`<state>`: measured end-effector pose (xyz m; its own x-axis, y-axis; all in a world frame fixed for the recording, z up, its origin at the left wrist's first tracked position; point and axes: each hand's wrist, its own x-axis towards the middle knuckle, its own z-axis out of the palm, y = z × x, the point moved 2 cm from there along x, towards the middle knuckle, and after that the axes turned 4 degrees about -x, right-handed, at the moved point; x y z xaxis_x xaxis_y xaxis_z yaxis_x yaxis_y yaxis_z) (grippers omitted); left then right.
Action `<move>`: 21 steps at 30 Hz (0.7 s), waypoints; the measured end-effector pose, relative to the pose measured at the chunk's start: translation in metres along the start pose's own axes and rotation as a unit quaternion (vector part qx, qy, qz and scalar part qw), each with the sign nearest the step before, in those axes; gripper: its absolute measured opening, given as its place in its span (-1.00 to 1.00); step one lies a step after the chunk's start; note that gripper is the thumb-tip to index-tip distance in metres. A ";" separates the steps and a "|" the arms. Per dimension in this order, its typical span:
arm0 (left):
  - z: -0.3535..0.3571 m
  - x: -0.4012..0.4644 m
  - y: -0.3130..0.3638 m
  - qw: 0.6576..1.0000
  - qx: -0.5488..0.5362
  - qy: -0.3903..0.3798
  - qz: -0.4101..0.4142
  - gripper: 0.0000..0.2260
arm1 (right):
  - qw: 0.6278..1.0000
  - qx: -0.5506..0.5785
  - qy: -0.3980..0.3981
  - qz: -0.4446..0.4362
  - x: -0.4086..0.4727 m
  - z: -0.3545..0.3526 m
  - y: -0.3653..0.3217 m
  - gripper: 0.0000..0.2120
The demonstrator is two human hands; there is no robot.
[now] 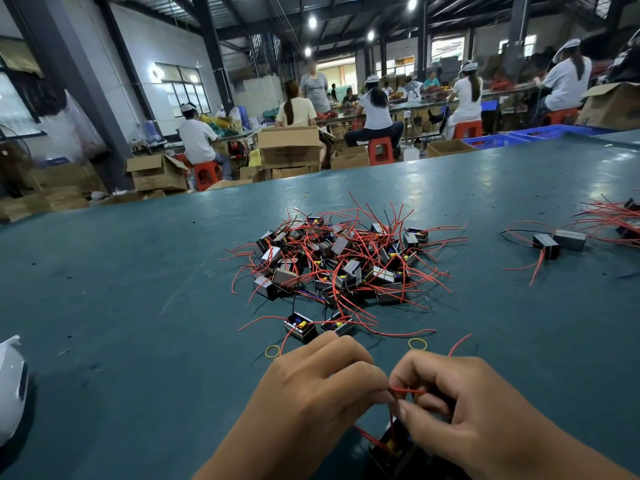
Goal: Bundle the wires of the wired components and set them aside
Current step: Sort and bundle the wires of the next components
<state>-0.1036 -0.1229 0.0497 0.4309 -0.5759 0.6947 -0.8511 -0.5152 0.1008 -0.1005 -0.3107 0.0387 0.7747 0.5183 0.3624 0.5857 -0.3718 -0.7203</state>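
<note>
Both hands work close together at the near edge of the green table (138,271), on the wearer's side of the tangled pile of components (341,263). The left hand (311,386) and the right hand (460,403) meet fingertip to fingertip, and each pinches the same red wire (407,390), which runs across the small gap between them. That wire drops to a small black component (391,448) lying under the right hand, nearer the wearer than anything else; most of it is hidden by the fingers.

The step in hand looks like the gathering of this one component's leads into a loop or fold, before any tie goes on. No band is visible on the wire yet.

Two yellow rubber bands lie between the hands and the pile: one (272,350) just beyond the left hand, the other (417,344) just beyond the right. Two loose components (300,325) sit at the pile's near edge. Far to the right of the pile lies a separate group of components (568,239) with trailing red leads, probably the set-aside place.

The next move likely calls for one hand to keep the folded wire clamped while the other reaches forward for a band and slips it over the loop.
</note>
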 end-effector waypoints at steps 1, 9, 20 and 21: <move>0.001 0.000 0.001 1.000 0.001 0.004 -0.003 -0.79 | 1.000 -0.008 0.004 0.000 0.000 0.000 0.000 -0.91; 0.012 0.002 0.010 0.995 0.013 0.038 -0.091 -0.78 | 0.996 -0.066 0.054 -0.006 -0.001 0.002 0.003 -0.83; 0.019 0.000 0.020 0.942 -0.130 0.006 -0.310 -0.78 | 0.988 -0.111 0.101 0.035 -0.003 0.007 -0.009 -0.91; 0.018 0.000 0.021 0.946 -0.121 0.002 -0.302 -0.75 | 0.988 -0.116 0.095 0.035 -0.003 0.008 -0.011 -0.93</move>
<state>-0.1161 -0.1450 0.0388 0.8591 -0.2204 0.4620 -0.4948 -0.5885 0.6394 -0.1108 -0.3022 0.0408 0.8330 0.3398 0.4366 0.5510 -0.5802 -0.5997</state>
